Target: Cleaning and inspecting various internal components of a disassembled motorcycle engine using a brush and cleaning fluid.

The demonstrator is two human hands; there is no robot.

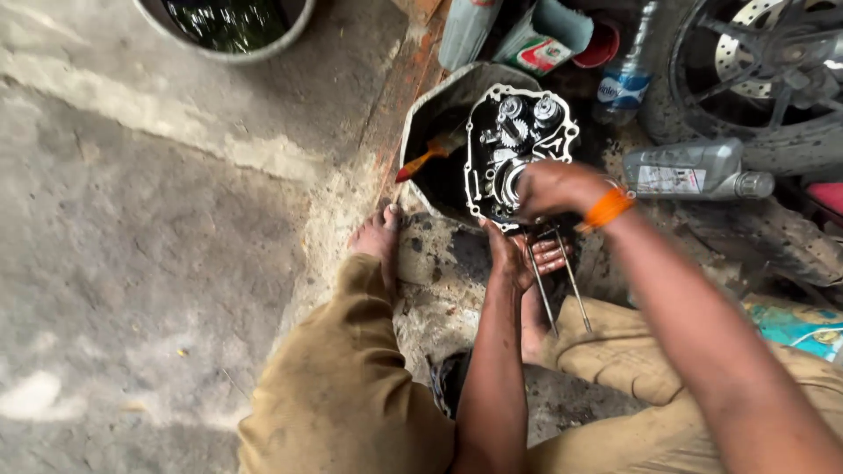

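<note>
Motorcycle repair workshop, oil-stained concrete floor (132,219); opened engine case (518,149), motorcycle wheel (764,79), oil bottle (694,169)

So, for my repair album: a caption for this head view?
Both hands, left hand and right hand, steady an open engine case over a black basin.

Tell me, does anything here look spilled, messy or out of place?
Yes. The open grey metal engine case with exposed gears leans in a black oily basin, a brush with an orange handle beside it. Dark oil stains the concrete floor. The left hand steadies the case from below; the right hand rests on it.
</note>
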